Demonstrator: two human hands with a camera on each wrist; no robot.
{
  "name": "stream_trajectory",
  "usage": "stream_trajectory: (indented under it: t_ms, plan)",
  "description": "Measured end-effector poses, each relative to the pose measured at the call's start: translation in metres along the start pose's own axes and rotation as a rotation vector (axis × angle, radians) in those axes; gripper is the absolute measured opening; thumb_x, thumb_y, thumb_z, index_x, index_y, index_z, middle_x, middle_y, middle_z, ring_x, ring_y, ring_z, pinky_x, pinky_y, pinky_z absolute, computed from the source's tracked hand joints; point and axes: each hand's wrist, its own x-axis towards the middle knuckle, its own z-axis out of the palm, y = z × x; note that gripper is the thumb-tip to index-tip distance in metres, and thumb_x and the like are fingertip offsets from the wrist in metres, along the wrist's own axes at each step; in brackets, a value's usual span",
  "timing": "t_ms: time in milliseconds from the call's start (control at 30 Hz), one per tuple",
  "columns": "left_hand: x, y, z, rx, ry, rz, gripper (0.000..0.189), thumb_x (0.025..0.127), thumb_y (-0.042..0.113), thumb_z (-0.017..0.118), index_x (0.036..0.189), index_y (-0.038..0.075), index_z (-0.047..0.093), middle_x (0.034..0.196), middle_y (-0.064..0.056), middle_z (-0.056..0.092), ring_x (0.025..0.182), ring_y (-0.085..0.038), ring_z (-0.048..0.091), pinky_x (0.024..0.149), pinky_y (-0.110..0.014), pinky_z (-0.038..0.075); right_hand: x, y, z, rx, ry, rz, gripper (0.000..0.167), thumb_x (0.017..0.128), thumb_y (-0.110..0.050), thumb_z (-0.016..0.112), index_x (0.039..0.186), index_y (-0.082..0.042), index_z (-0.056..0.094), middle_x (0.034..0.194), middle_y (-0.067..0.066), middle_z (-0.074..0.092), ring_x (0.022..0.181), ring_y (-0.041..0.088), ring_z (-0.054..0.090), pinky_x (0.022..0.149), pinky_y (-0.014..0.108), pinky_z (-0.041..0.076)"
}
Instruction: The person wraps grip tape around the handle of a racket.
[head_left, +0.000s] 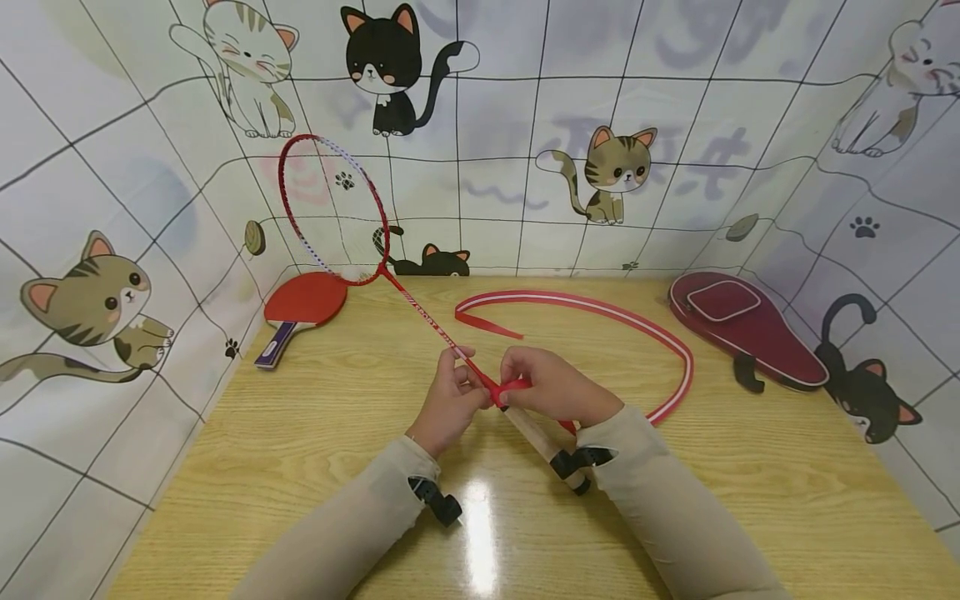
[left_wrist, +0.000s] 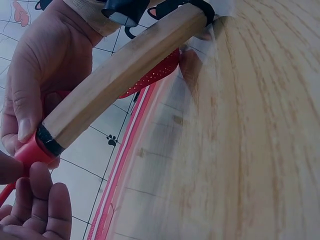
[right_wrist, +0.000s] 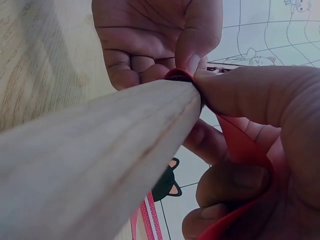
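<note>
A badminton racket (head_left: 429,318) with a red and white frame slants across the head view, its bare wooden handle (head_left: 531,432) toward me. My left hand (head_left: 447,408) pinches the racket by the red cone just above the handle. Between thumb and fingers of my right hand (head_left: 558,385) is red grip tape (right_wrist: 245,142), its end against the black-ringed top of the wood. In the right wrist view this tape passes over my curled right fingers, and the left thumb (right_wrist: 192,60) presses at the wrapped spot. The tape's long strip (head_left: 585,300) loops over the table behind the right hand.
A red table tennis bat (head_left: 311,298) lies at the back left of the wooden table (head_left: 300,467). At the back right rests a dark red bat case (head_left: 750,325) with a black strap. A cat-patterned wall covering (head_left: 495,192) encloses the table at the back and sides.
</note>
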Motion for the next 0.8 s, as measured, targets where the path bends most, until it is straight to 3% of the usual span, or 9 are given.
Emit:
stream_trajectory:
  t_ms: [167, 300, 433, 700, 800]
  plan:
    - [-0.0010, 0.0009, 0.0008, 0.021, 0.012, -0.019, 0.060, 0.094, -0.002, 0.062, 0.143, 0.015, 0.033, 0.094, -0.011, 0.064, 0.082, -0.026, 0.072, 0.079, -0.032, 0.059, -0.0011, -0.0021, 0.0004, -0.041, 0.012, -0.008, 0.023, 0.092, -0.012, 0.082, 0.098, -0.012, 0.059, 0.089, 0.003, 0.065, 0.065, 0.017, 0.052, 0.060, 0.030, 0.044]
    - [-0.0025, 0.0024, 0.0020, 0.031, 0.029, -0.036, 0.055, 0.099, 0.004, 0.063, 0.143, 0.016, 0.033, 0.095, -0.013, 0.067, 0.088, -0.041, 0.073, 0.080, -0.035, 0.062, -0.0010, -0.0026, 0.0014, -0.065, 0.027, -0.022, 0.025, 0.091, -0.012, 0.083, 0.096, -0.013, 0.059, 0.088, 0.002, 0.062, 0.066, 0.017, 0.050, 0.059, 0.030, 0.043]
    - [-0.0044, 0.0038, 0.0035, 0.058, 0.051, -0.049, 0.051, 0.103, 0.013, 0.066, 0.143, 0.014, 0.033, 0.092, -0.014, 0.069, 0.089, -0.047, 0.073, 0.079, -0.036, 0.063, 0.0001, -0.0015, 0.0044, -0.097, 0.046, -0.040, 0.027, 0.090, -0.012, 0.084, 0.094, -0.014, 0.058, 0.091, 0.000, 0.063, 0.071, 0.017, 0.051, 0.063, 0.030, 0.044]
    - [-0.0041, 0.0011, 0.0034, 0.074, 0.091, -0.064, 0.048, 0.104, 0.013, 0.066, 0.139, 0.014, 0.035, 0.094, -0.015, 0.075, 0.082, -0.023, 0.076, 0.075, -0.035, 0.061, 0.0000, -0.0026, 0.0065, -0.152, 0.058, -0.071, 0.027, 0.089, -0.013, 0.085, 0.094, -0.014, 0.058, 0.091, -0.001, 0.063, 0.071, 0.017, 0.049, 0.064, 0.031, 0.043]
    - [-0.0045, 0.0014, 0.0031, 0.068, 0.086, -0.063, 0.047, 0.104, 0.012, 0.065, 0.139, 0.014, 0.034, 0.095, -0.016, 0.076, 0.081, -0.019, 0.075, 0.074, -0.035, 0.059, 0.0002, -0.0009, 0.0054, -0.149, 0.045, -0.085, 0.026, 0.090, -0.014, 0.085, 0.095, -0.015, 0.059, 0.091, -0.003, 0.064, 0.076, 0.017, 0.052, 0.065, 0.030, 0.045]
